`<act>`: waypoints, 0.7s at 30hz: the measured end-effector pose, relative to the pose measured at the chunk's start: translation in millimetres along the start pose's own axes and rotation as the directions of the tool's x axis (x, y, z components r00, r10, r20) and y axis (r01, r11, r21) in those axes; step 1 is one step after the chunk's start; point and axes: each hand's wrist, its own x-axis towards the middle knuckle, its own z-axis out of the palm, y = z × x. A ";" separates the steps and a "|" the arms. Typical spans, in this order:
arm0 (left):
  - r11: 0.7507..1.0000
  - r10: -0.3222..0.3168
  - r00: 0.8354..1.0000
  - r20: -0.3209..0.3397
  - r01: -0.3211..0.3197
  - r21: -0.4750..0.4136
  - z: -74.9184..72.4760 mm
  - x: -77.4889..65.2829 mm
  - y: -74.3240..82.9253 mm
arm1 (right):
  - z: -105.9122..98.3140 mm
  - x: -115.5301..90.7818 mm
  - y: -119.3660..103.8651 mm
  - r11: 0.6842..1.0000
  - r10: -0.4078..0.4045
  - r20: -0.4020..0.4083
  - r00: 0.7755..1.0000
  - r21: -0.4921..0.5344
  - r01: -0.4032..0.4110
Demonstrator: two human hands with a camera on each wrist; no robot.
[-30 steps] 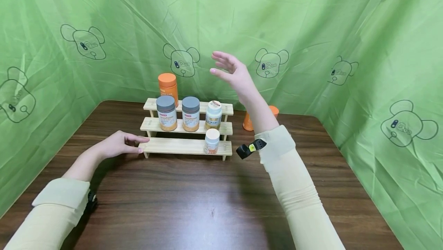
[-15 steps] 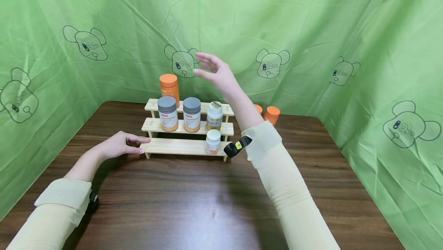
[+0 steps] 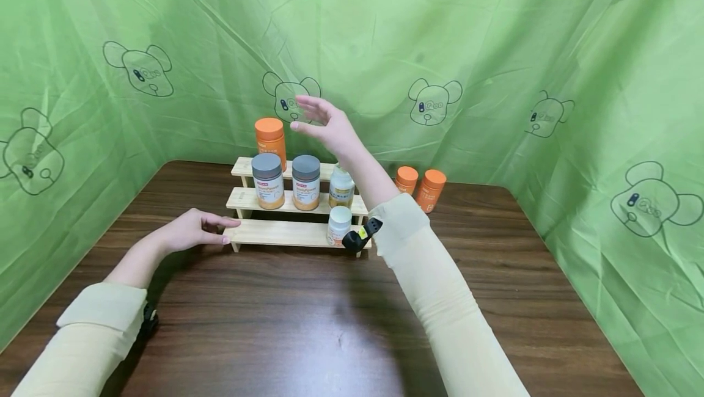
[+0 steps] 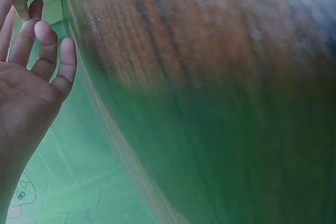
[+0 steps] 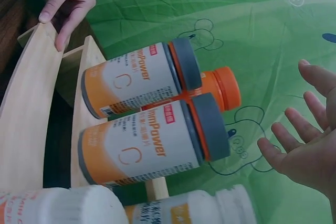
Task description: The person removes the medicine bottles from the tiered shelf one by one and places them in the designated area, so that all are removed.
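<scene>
"What colour is the surface [image 3: 247, 324]?"
"Dark brown, streaked with grain; the rack [image 3: 280, 234] is pale cream."
"And the two jars [image 3: 305, 189]?"
"Grey-lidded, white and orange below."
"The bottle [image 3: 270, 143] at the rack's back left corner?"
"Orange, with pale lettering."
"The curtain [image 3: 363, 18]?"
"Bright green, printed with dark bear-face outlines."

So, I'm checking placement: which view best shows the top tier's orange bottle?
The head view: the orange bottle shows its cap and upper body. The right wrist view shows mainly its cap; the left wrist, nothing.
</scene>
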 end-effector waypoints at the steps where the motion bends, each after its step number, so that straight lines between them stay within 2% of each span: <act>1: 1.000 0.001 1.000 0.001 -0.001 0.001 0.1 0.1 -0.1 | 1.3 1.0 1.8 1.000 -0.003 0.002 1.000 -0.003 0.003; 11: 1.000 0.008 1.000 -0.002 -0.008 0.004 0.6 0.7 -3.4 | 14.0 10.3 17.3 0.997 0.000 0.013 1.000 -0.082 0.001; 15: 1.000 -0.011 1.000 0.002 0.011 -0.002 0.9 2.1 -4.3 | 16.6 13.8 23.9 0.991 0.000 0.038 0.999 -0.134 0.005; 21: 1.000 -0.007 1.000 0.004 0.007 0.005 2.0 3.7 -6.3 | 21.1 18.9 28.9 0.977 0.008 0.105 0.994 -0.214 0.014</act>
